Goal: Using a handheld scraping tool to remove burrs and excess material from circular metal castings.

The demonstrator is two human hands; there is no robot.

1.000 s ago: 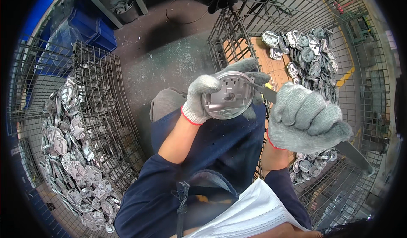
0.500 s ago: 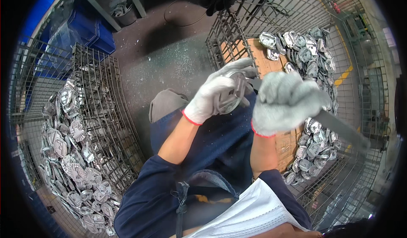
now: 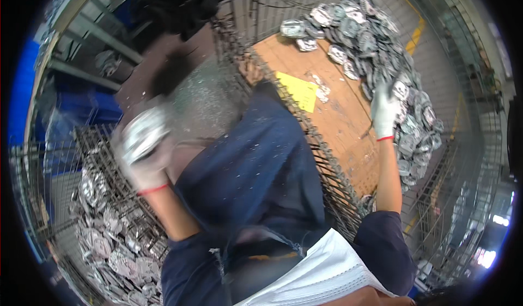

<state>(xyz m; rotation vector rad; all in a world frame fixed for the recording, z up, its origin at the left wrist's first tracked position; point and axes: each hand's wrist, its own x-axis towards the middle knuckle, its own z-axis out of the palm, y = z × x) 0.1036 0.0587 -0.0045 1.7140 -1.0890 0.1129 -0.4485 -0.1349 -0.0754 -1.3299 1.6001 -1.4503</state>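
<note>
Brown board (image 3: 340, 118) under parts (image 3: 351, 28). Left hand (image 3: 143, 167) gripping blurred metal disc (image 3: 145, 134), long axis rising rightward; right hand (image 3: 385, 114): grip unclear.

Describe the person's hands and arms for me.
The left hand and right hand wear whitish-grey gloves, each with a red band at the wrist. Dark navy sleeves stop around the elbows, leaving the forearms bare. The left glove is blurred, hiding finer detail.

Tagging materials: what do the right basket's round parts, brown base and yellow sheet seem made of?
Round parts: probably bare metal, grey with bright glints. Brown base: likely plywood, dull and scuffed. Yellow sheet: matte and flat, paper or plastic unclear.
</note>
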